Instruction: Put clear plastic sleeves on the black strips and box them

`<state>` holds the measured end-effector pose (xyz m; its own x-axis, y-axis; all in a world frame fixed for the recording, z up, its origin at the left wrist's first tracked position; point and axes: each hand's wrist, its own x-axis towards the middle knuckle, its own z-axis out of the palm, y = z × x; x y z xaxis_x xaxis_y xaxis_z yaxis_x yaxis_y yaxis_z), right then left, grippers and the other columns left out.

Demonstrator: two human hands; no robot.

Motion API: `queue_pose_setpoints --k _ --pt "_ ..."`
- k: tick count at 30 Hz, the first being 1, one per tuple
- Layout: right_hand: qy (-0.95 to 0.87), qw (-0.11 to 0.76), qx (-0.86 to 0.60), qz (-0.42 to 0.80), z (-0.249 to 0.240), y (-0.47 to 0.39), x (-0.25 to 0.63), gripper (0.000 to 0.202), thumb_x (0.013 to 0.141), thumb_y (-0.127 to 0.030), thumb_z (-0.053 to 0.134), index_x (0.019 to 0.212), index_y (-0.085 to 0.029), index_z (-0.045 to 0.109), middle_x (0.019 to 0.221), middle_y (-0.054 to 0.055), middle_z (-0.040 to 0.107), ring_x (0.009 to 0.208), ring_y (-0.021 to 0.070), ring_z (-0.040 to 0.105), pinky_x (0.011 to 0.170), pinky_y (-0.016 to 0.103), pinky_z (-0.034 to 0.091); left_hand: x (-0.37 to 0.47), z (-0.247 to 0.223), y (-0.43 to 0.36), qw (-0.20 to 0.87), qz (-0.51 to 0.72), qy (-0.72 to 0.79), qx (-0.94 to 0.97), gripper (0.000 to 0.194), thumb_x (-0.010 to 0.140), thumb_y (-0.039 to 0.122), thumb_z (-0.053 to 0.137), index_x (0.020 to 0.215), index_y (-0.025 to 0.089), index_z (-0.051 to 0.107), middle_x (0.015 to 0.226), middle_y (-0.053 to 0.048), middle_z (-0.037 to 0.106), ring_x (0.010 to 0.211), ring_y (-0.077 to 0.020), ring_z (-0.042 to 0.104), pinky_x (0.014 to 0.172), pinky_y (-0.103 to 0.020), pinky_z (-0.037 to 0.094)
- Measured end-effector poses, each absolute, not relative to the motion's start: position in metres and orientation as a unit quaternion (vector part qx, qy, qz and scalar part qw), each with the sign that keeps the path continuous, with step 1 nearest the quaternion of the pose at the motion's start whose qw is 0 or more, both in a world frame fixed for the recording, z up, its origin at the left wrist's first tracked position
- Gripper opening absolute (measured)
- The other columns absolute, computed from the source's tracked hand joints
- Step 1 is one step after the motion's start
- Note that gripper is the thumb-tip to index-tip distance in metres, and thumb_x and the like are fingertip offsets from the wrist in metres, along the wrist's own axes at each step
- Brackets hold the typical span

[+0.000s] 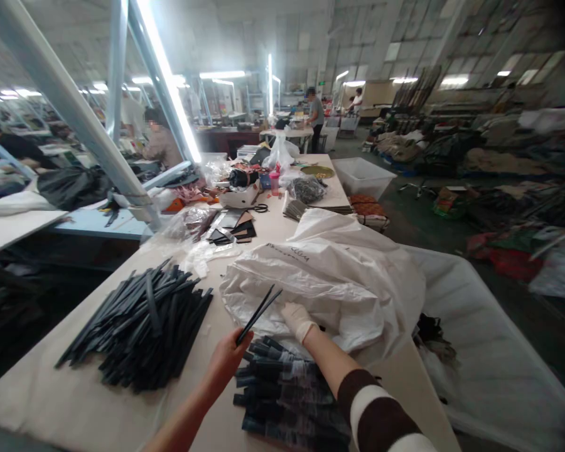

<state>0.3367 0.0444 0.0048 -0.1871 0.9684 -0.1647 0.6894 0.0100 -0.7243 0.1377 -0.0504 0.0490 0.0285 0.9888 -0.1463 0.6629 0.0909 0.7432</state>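
My left hand [231,355] is closed around the lower ends of two or so thin black strips [260,312], which point up and away. My right hand [297,319], in a pale glove, rests against the large white sack [311,276]; its fingertips are partly lost against the white material, so their grip cannot be made out. Below both hands lie several bundles of black strips [282,392] wrapped in clear plastic, partly under my right forearm. A big loose pile of black strips [145,323] lies on the table [32,389] to the left.
Dark and grey flat pieces [235,227], scissors [260,208], a pink bottle [274,182] and plastic bags are farther up the table. A large white bin [480,339] stands along the right edge. A slanted metal post [75,107] rises at the left. People work in the background.
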Motion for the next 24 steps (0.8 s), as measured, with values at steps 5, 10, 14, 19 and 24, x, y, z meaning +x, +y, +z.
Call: queue_pose_setpoints --k 5,10,14,19,24 --pt "-0.749 0.229 -0.534 0.318 0.047 0.011 0.336 0.01 0.076 -0.016 0.057 0.076 -0.02 0.066 0.092 0.008 0.064 0.091 0.0196 0.057 0.083 0.03 0.039 0.129 0.065 -0.053 0.474 0.322 0.662 0.483 0.043 0.07 0.053 0.053 0.078 0.011 0.06 0.056 0.003 0.051 0.044 -0.0073 0.035 0.042 -0.02 0.025" --pt "-0.761 0.393 -0.372 0.357 0.103 -0.084 0.325 0.017 0.081 -0.024 0.054 0.089 -0.03 0.068 0.09 0.004 0.065 0.085 0.0182 0.058 0.078 0.031 0.042 0.153 0.092 -0.061 0.723 0.313 0.529 0.316 0.058 0.07 0.064 0.05 0.09 0.01 0.059 0.051 0.006 0.045 0.038 -0.0038 0.028 0.037 -0.018 0.019" --pt "-0.771 0.374 -0.348 0.38 0.116 -0.141 0.318 0.023 0.081 -0.021 0.052 0.095 -0.031 0.068 0.087 0.006 0.066 0.08 0.0195 0.058 0.074 0.033 0.042 0.171 0.112 -0.075 0.778 0.315 0.448 0.309 0.045 0.071 0.054 0.059 0.082 0.01 0.059 0.046 0.01 0.033 0.038 -0.002 0.024 0.037 -0.016 0.016" --pt "-0.701 0.362 -0.401 0.466 0.113 -0.183 0.324 0.028 0.077 -0.025 0.055 0.102 -0.033 0.065 0.097 0.003 0.064 0.087 0.0202 0.058 0.077 0.033 0.043 0.172 0.135 -0.096 0.723 0.324 0.44 0.423 0.032 0.068 0.042 0.065 0.075 0.012 0.058 0.043 0.009 0.035 0.037 -0.0026 0.025 0.037 -0.017 0.017" --pt "-0.521 0.339 -0.42 0.661 0.136 -0.209 0.33 0.041 0.079 -0.051 0.048 0.099 -0.019 0.065 0.086 0.006 0.064 0.051 0.0097 0.052 0.043 0.021 0.038 0.164 0.153 -0.117 0.583 0.376 0.379 0.612 0.02 0.07 0.032 0.062 0.068 0.013 0.061 0.069 -0.003 0.059 0.055 -0.0095 0.051 0.049 -0.02 0.038"
